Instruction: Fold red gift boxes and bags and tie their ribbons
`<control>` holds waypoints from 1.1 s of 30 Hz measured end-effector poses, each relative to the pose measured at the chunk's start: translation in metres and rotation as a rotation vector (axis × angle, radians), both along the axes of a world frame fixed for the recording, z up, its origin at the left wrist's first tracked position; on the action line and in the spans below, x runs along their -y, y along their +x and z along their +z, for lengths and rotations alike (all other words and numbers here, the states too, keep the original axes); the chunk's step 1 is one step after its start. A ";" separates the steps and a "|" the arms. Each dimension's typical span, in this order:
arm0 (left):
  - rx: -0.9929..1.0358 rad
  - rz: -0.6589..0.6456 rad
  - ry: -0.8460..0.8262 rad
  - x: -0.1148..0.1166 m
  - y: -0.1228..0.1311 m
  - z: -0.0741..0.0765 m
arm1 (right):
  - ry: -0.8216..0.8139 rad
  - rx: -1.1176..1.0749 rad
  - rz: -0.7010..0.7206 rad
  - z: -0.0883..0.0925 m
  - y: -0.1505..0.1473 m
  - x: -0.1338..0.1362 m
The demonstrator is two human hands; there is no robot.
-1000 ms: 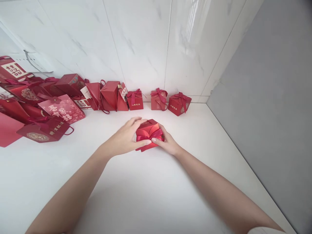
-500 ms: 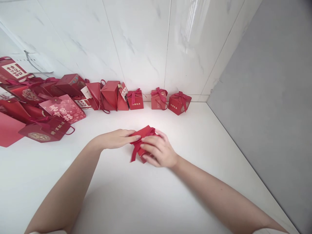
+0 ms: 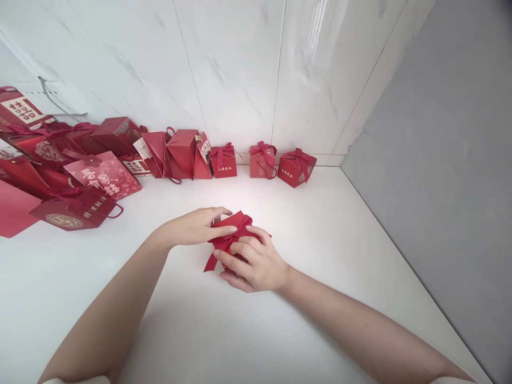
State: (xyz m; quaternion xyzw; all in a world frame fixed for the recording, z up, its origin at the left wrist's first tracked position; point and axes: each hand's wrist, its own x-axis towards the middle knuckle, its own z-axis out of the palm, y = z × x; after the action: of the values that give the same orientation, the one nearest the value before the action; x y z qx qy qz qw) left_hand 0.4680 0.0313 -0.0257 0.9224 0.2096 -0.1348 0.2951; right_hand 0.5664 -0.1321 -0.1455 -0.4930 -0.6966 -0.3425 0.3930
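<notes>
A small red gift box (image 3: 239,218) stands on the white table in front of me, partly covered by my hands. A dark red ribbon (image 3: 242,226) is tied in a bow over its top, one tail (image 3: 210,262) hanging out at the front left. My left hand (image 3: 196,226) grips the box's left side, with the thumb laid across the top by the bow. From the right, my right hand (image 3: 258,261) curls its fingers over the ribbon and the box's front. Much of the front face is hidden beneath it.
Along the tiled wall stand three small ribboned boxes (image 3: 224,162) and several folded red boxes (image 3: 182,154). More red boxes and a pink box (image 3: 106,176) are heaped at the left. A grey panel (image 3: 440,176) borders the table on the right.
My right hand has moved slightly left and toward me, its fingers now lower over the box's front. The left thumb lies closer to the bow, and the bow shows more clearly.
</notes>
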 end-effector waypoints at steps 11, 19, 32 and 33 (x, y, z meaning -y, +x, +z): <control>-0.063 0.006 -0.122 -0.004 0.002 -0.002 | -0.004 -0.082 0.010 0.000 0.003 -0.002; 0.097 0.069 -0.067 -0.001 0.004 -0.003 | -0.062 -0.091 0.144 -0.006 0.003 -0.004; -0.011 0.071 -0.106 0.006 0.009 -0.012 | -0.187 -0.149 0.110 -0.014 0.010 -0.005; -0.012 0.090 -0.123 0.006 0.010 -0.013 | -0.207 -0.148 0.110 -0.014 0.010 -0.005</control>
State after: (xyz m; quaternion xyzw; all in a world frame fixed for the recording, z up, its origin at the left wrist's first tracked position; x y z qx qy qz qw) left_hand 0.4776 0.0253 -0.0389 0.8912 0.2441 -0.1394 0.3560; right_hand 0.5768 -0.1270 -0.1596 -0.5160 -0.7232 -0.2096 0.4084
